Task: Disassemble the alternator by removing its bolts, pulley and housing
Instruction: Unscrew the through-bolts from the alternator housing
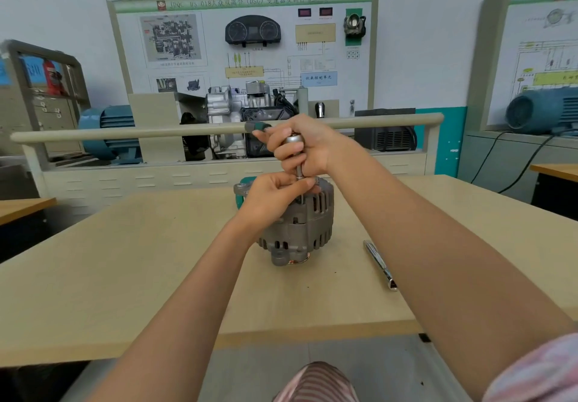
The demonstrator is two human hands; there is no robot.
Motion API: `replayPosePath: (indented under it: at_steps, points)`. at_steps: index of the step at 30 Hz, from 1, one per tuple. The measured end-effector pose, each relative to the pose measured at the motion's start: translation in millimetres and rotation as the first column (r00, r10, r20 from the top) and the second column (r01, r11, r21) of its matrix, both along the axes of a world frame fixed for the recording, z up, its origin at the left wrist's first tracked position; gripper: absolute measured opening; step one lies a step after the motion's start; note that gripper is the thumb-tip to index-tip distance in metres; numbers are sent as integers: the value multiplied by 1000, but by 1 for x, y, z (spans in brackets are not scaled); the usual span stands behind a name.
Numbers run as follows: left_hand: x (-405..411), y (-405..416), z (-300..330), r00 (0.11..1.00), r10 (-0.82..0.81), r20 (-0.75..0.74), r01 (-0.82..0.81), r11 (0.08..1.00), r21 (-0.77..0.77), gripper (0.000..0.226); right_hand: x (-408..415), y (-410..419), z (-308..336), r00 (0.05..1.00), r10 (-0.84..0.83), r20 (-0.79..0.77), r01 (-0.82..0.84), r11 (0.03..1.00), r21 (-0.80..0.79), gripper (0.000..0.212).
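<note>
A grey alternator (300, 229) stands upright in the middle of the beige table (125, 261), its slotted housing facing me. A ratchet wrench (294, 140) with a green handle end and a thin extension (299, 172) stands vertically on its top. My right hand (308, 145) grips the ratchet head and handle above the alternator. My left hand (276, 193) pinches the lower end of the extension at the top of the alternator and hides the bolt there.
A chrome tool bar (380, 265) lies on the table right of the alternator, partly under my right forearm. Behind the table a beige rail (125, 132) fronts a gearbox training stand (250, 104) and blue motors (106, 129). Desks stand at the left and right.
</note>
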State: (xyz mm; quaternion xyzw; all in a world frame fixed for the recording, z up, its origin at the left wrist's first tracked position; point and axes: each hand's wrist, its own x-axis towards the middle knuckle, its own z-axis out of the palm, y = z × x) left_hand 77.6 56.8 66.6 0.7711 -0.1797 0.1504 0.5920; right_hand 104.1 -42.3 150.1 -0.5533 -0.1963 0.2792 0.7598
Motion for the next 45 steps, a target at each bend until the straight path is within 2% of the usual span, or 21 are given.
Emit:
replayPosePath:
  at_steps: [2, 4, 7, 8, 9, 11, 13, 14, 16, 18, 21, 23, 25, 27, 29, 31, 34, 37, 40, 43, 45]
  points:
    - [-1, 0, -1, 1000, -4, 6, 4, 1000, -9, 14, -3, 6, -1, 994, -110, -12, 110, 993, 47, 26]
    - [-2, -2, -1, 1000, 6, 29, -6, 1000, 3, 20, -4, 12, -6, 931, -360, -58, 364, 919, 152, 28]
    - [0, -5, -3, 994, 74, 75, -78, 996, 47, 26, 0, 18, -15, 631, -752, -189, 757, 545, 361, 27]
    - [0, -6, -3, 993, 92, 80, -95, 995, 43, 25, 1, 19, -16, 561, -792, -242, 803, 449, 392, 35]
    - [-1, -7, -3, 992, 94, 81, -97, 995, 31, 22, 1, 19, -16, 546, -798, -255, 813, 433, 389, 36]
    - [-2, -8, -3, 995, 76, 69, -76, 997, -2, 15, -2, 13, -12, 669, -726, -156, 735, 616, 285, 22]
    - [-3, -8, -2, 997, 72, 38, -71, 997, -21, 10, -1, 4, -6, 858, -507, -78, 513, 845, 153, 30]
    - [-3, -8, -2, 997, 72, 24, -71, 997, -22, 9, 1, 1, -3, 921, -385, -63, 390, 912, 126, 30]
    - [-2, -6, 0, 998, 60, 7, -60, 998, -11, 10, 2, -1, -3, 977, -207, -56, 212, 972, 104, 25]
    - [-2, -4, 0, 1000, 31, -2, -31, 999, -9, 10, 1, 0, -3, 988, -148, -52, 152, 985, 87, 23]
    - [-4, -4, 0, 999, 30, 11, -30, 999, -17, 10, -2, 3, -2, 979, -198, -56, 203, 974, 98, 26]
    - [-4, -6, -2, 997, 68, 45, -67, 998, -8, 14, -6, 11, -5, 910, -411, -46, 414, 900, 139, 28]
    - [-3, -7, -4, 989, 132, 68, -134, 991, 26, 25, -9, 21, -13, 686, -727, -29, 710, 660, 244, 22]
    - [-3, -7, -4, 982, 178, 63, -180, 983, 40, 36, -8, 30, -19, 472, -878, -80, 836, 417, 357, 32]
    - [-2, -8, -4, 982, 178, 59, -180, 983, 27, 36, -7, 32, -18, 500, -863, -71, 826, 450, 340, 31]
    - [-3, -9, -3, 987, 148, 62, -148, 989, -5, 29, -5, 26, -11, 660, -751, -8, 737, 645, 203, 20]
    - [-4, -8, -2, 993, 105, 54, -104, 995, -7, 28, 0, 12, -3, 898, -439, -11, 439, 896, 62, 25]
    - [-3, -7, -2, 997, 70, 28, -70, 998, 2, 17, 3, 2, -3, 976, -216, -34, 217, 975, 50, 23]
    - [-3, -6, -3, 997, 66, 48, -67, 998, 7, 17, 0, 7, -5, 933, -355, -67, 360, 927, 104, 27]
    - [-4, -8, -4, 989, 123, 82, -125, 992, 25, 27, -2, 21, -14, 673, -737, -63, 728, 646, 227, 19]
    - [-1, -7, -5, 982, 164, 94, -168, 985, 42, 40, -2, 28, -19, 515, -851, -98, 820, 457, 344, 9]
